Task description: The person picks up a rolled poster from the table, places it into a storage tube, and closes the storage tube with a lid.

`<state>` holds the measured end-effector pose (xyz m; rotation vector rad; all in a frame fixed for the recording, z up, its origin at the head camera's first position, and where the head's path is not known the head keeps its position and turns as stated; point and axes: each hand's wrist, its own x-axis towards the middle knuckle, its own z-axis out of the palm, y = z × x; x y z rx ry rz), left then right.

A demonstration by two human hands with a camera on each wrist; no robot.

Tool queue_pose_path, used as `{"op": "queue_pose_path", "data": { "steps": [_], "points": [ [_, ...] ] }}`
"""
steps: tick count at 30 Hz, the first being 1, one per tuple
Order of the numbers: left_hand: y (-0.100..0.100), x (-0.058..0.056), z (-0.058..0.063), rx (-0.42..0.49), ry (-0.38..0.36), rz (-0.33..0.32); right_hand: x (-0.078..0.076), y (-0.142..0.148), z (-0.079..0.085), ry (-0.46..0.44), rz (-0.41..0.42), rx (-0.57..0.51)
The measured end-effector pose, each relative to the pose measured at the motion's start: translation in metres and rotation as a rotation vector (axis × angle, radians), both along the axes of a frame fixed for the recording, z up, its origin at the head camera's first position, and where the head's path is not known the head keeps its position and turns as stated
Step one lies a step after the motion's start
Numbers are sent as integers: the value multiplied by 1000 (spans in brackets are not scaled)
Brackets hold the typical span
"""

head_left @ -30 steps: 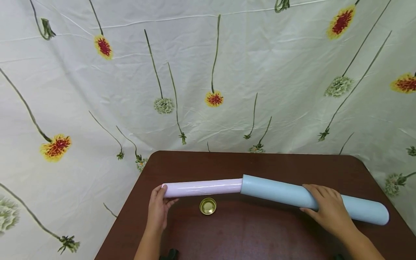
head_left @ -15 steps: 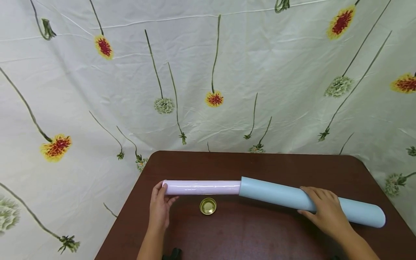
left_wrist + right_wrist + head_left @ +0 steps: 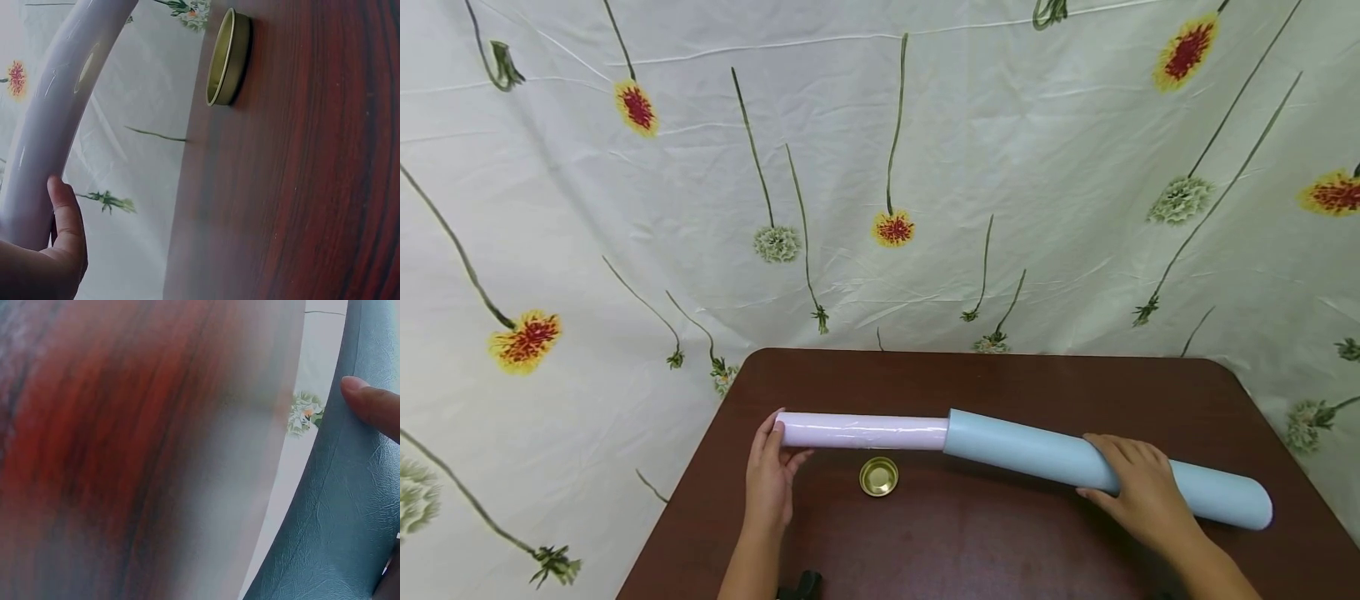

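My left hand holds the left end of a glossy pale lilac tube, thumb on the near side. The tube's right end disappears into the open mouth of a wider light blue tube, so that part is hidden. Around the middle of the blue tube my right hand grips from above, its thumb along the near side. The blue tube slopes down to the right. In the left wrist view the lilac tube rises past my hand; the right wrist view shows wrinkled blue covering under one fingertip.
A small round gold lid or dish sits on the dark brown table, just in front of the lilac tube. A white cloth with printed flowers hangs behind. A black object shows at the bottom edge.
My right hand and the blue tube have moved left, covering slightly more of the lilac tube. The lilac tube's left end has risen slightly with my left hand.
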<state>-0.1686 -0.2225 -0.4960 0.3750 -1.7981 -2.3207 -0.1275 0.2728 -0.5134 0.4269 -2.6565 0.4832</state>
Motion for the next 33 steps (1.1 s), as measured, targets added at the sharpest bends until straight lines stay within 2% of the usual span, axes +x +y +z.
{"op": "queue_pose_path", "data": {
  "steps": [9, 18, 33],
  "points": [
    [0, 1, -1, -12, -3, 1, 0, -2, -1, -20, -4, -9],
    [1, 1, -1, -51, -30, -7, 1, -4, -4, 10, 4, -21],
    [5, -2, 4, -26, 7, -30, 1, -7, -5, -3, -1, -33]
  ]
}}
